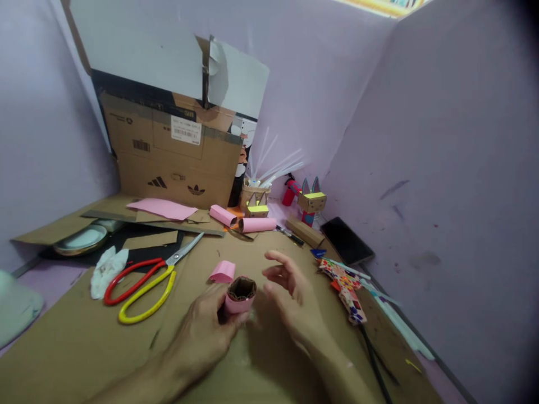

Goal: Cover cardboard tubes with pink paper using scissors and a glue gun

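Note:
A short cardboard tube [239, 303], wrapped in pink paper, is gripped by my left hand [208, 322] near the middle of the table. Its open top faces me and shows brown corrugated cardboard inside. To the right of the tube, my right hand [295, 297] is apart from it, fingers loosely curved and spread, holding nothing. Just behind the tube lies a small curled piece of pink paper [223, 271]. Scissors [145, 278] with one red and one yellow handle rest open to the left of my left hand.
At the back stand a large cardboard box [177, 151], pink tubes [257, 225] and a cat-eared cardboard figure [311, 201]. On the right are a black phone [347, 240] and a flower-patterned glue gun [345, 289] with its cord. Crumpled white tissue [108, 271] lies left of the scissors.

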`<state>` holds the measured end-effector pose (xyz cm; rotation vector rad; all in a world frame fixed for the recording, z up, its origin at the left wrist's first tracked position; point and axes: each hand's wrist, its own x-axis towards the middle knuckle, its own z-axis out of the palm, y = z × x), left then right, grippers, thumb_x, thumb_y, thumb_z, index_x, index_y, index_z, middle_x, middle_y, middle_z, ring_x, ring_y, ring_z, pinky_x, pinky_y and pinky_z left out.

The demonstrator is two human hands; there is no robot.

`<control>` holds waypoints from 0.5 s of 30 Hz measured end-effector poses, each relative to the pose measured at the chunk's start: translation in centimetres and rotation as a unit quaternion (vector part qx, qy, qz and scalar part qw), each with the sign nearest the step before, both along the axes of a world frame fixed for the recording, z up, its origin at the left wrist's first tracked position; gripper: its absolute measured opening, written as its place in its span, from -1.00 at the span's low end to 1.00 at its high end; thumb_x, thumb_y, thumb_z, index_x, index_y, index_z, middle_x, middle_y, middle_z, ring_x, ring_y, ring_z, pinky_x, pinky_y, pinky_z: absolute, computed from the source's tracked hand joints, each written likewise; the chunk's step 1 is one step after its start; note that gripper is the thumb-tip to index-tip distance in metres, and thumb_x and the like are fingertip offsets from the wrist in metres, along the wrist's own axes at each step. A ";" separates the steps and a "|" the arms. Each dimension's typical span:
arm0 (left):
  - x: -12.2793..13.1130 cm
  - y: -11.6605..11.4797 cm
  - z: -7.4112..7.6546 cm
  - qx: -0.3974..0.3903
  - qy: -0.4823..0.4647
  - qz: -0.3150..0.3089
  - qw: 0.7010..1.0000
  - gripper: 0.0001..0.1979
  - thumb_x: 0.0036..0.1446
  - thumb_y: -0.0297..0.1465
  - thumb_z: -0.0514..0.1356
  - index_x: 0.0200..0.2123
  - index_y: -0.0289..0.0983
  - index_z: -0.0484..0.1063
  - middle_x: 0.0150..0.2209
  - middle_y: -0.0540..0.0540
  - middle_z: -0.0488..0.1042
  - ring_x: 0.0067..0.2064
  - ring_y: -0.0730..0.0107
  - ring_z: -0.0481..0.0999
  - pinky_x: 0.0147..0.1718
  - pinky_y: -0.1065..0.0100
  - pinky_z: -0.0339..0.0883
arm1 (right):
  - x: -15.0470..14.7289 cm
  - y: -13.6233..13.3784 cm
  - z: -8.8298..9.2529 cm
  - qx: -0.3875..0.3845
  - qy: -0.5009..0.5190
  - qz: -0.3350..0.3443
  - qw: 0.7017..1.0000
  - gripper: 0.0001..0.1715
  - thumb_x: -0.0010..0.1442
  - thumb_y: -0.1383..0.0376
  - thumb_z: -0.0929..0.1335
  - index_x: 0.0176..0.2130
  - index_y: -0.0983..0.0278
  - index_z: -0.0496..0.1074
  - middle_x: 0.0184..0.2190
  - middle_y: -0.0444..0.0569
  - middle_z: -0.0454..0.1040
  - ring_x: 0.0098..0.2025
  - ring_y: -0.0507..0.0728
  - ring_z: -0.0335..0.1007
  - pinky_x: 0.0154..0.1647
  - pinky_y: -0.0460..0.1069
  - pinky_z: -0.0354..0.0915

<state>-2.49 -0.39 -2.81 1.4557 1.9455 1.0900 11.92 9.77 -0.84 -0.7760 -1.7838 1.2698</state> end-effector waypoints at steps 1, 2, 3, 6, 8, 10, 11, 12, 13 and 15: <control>0.0 0.0 0.1 -0.006 -0.006 0.005 1.000 -0.86 0.06 -0.33 0.16 -0.27 -0.20 0.40 -0.28 -0.02 0.51 -0.22 0.26 0.49 -0.22 0.34 0.30 | -0.1 -0.2 0.2 -0.035 0.006 0.062 0.997 -0.41 -0.08 0.24 0.45 -0.02 0.24 0.36 -0.15 0.02 0.48 -0.09 0.19 0.39 -0.05 0.07 0.25; 0.0 -0.1 0.2 -0.014 -0.006 0.012 1.000 -0.83 0.06 -0.30 0.16 -0.25 -0.20 0.40 -0.26 -0.03 0.52 -0.21 0.24 0.50 -0.22 0.33 0.30 | -0.2 -0.5 0.4 -0.068 0.007 0.124 0.990 -0.31 -0.15 0.27 0.49 0.01 0.23 0.35 -0.07 0.04 0.46 -0.02 0.22 0.36 0.03 0.10 0.21; 0.1 -0.1 0.3 -0.024 0.001 0.022 0.999 -0.81 0.05 -0.28 0.17 -0.24 -0.19 0.40 -0.25 -0.04 0.52 -0.21 0.22 0.50 -0.25 0.33 0.30 | -0.5 -0.9 0.5 -0.102 0.004 0.177 0.979 -0.30 -0.19 0.28 0.51 0.00 0.22 0.37 -0.04 0.04 0.46 -0.01 0.24 0.37 0.06 0.12 0.20; 0.5 -0.1 0.9 -0.064 0.050 0.059 0.995 -0.80 0.01 -0.31 0.16 -0.24 -0.18 0.37 -0.31 -0.05 0.51 -0.29 0.20 0.50 -0.37 0.33 0.26 | -1.5 -1.9 0.2 -0.168 0.036 0.217 0.961 -0.48 -0.10 0.27 0.49 -0.09 0.23 0.43 -0.19 -0.02 0.52 -0.16 0.20 0.43 -0.04 0.10 0.28; 0.8 -0.2 1.5 -0.083 0.083 0.067 0.991 -0.80 -0.02 -0.32 0.16 -0.26 -0.19 0.33 -0.36 -0.06 0.50 -0.35 0.19 0.49 -0.42 0.33 0.21 | -2.1 -2.3 -0.5 -0.175 0.068 0.192 0.963 -0.57 -0.02 0.21 0.47 -0.12 0.25 0.44 -0.22 -0.02 0.52 -0.16 0.19 0.42 -0.08 0.07 0.29; 0.7 -0.4 2.1 -0.083 0.098 0.037 0.991 -0.77 -0.03 -0.25 0.19 -0.29 -0.20 0.31 -0.38 -0.07 0.48 -0.38 0.20 0.46 -0.44 0.32 0.19 | -2.3 -2.3 -1.0 -0.189 0.090 0.186 0.960 -0.58 0.02 0.14 0.45 -0.13 0.27 0.46 -0.21 0.00 0.53 -0.14 0.20 0.41 -0.06 0.06 0.28; 0.5 -0.5 2.4 -0.071 0.097 0.008 0.993 -0.71 -0.02 -0.18 0.20 -0.27 -0.21 0.32 -0.38 -0.06 0.47 -0.39 0.22 0.44 -0.44 0.32 0.18 | -2.2 -2.1 -1.1 -0.206 0.100 0.185 0.956 -0.56 0.02 0.12 0.44 -0.13 0.28 0.46 -0.21 0.01 0.53 -0.15 0.20 0.41 -0.05 0.06 0.26; 0.2 -0.7 2.7 -0.052 0.092 -0.021 0.994 -0.66 -0.01 -0.12 0.19 -0.23 -0.21 0.33 -0.38 -0.06 0.46 -0.40 0.23 0.42 -0.44 0.32 0.18 | -2.1 -1.9 -1.2 -0.227 0.110 0.183 0.950 -0.54 0.02 0.10 0.44 -0.12 0.29 0.46 -0.21 0.01 0.53 -0.16 0.19 0.41 -0.05 0.06 0.26; -0.3 -0.8 2.9 -0.033 0.081 -0.036 0.996 -0.62 0.03 -0.09 0.16 -0.18 -0.22 0.34 -0.38 -0.06 0.46 -0.41 0.25 0.41 -0.44 0.32 0.18 | -1.9 -1.7 -1.2 -0.249 0.122 0.180 0.944 -0.53 0.01 0.10 0.45 -0.11 0.28 0.45 -0.22 0.00 0.52 -0.19 0.18 0.41 -0.08 0.04 0.26; -1.3 -0.8 3.1 0.004 0.037 -0.023 0.999 -0.61 0.11 -0.06 0.08 -0.15 -0.22 0.36 -0.34 -0.08 0.47 -0.39 0.28 0.41 -0.43 0.33 0.20 | -1.6 -1.3 -1.0 -0.290 0.145 0.178 0.929 -0.53 -0.01 0.10 0.46 -0.13 0.28 0.46 -0.25 -0.01 0.52 -0.27 0.13 0.40 -0.19 -0.02 0.26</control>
